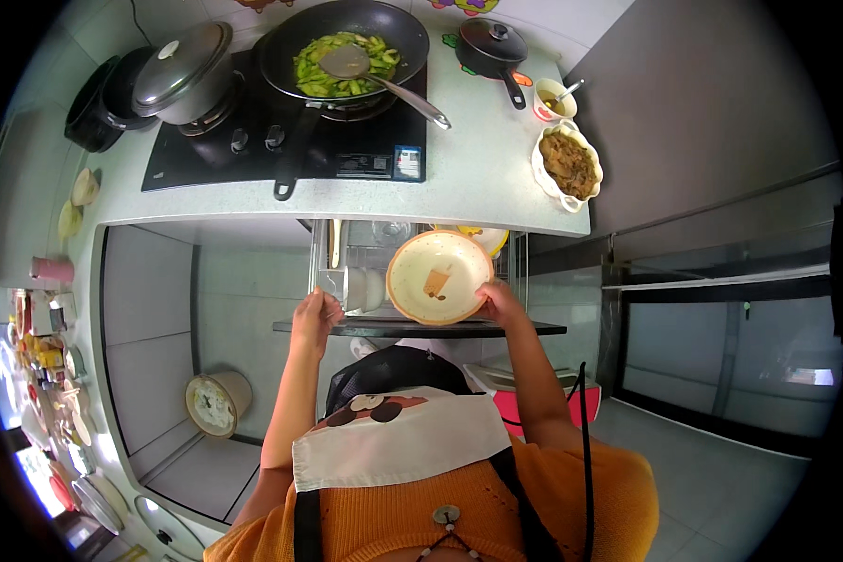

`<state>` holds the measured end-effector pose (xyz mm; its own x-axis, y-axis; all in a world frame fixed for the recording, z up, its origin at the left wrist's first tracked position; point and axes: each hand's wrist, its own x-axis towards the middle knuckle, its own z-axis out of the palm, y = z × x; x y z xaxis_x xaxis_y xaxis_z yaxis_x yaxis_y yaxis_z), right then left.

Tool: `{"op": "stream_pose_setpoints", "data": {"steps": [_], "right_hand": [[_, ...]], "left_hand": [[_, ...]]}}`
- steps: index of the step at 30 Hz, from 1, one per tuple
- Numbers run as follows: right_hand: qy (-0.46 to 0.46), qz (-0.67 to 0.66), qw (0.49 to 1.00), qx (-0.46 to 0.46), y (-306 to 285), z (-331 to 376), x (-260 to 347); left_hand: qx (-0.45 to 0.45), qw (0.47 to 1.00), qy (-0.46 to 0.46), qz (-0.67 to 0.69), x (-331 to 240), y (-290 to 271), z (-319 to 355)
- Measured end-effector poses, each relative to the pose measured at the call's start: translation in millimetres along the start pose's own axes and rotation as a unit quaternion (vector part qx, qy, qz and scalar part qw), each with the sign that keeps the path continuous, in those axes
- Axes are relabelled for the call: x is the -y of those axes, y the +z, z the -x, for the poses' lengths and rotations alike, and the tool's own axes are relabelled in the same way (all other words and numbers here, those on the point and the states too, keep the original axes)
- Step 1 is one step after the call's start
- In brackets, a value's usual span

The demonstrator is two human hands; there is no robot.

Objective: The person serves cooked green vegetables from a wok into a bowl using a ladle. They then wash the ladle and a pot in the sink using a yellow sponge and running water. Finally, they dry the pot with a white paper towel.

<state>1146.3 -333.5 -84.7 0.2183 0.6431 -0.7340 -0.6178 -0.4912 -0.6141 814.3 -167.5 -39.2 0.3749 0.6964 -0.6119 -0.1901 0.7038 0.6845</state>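
Cream round ceramic plate point(439, 276) is gripped at its rim by the right hand point(499, 302), lifted above the pulled-out wire dish drawer point(412, 327); the left hand point(316, 314) closes on the drawer front, steadying it.

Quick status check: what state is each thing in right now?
Drawer: pulled open.
Plate: empty, tilted, held by right hand.
Left hand: on stacked bowls in drawer.
Frying pan: uncovered, green vegetables and spatula inside.
Pot: lidded.
White dish: full of cooked food.
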Motion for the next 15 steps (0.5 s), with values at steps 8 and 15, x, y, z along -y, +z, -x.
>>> {"op": "stream_pose_setpoints", "data": {"steps": [8,15], "right_hand": [[-0.052,0.055,0.988,0.131,93,59,53],[-0.062,0.115,0.97,0.206,156,49,59]], "left_hand": [[0.076,0.997,0.011,-0.021,-42,8,21],[0.12,0.991,0.004,0.053,-72,-10,50]]}}
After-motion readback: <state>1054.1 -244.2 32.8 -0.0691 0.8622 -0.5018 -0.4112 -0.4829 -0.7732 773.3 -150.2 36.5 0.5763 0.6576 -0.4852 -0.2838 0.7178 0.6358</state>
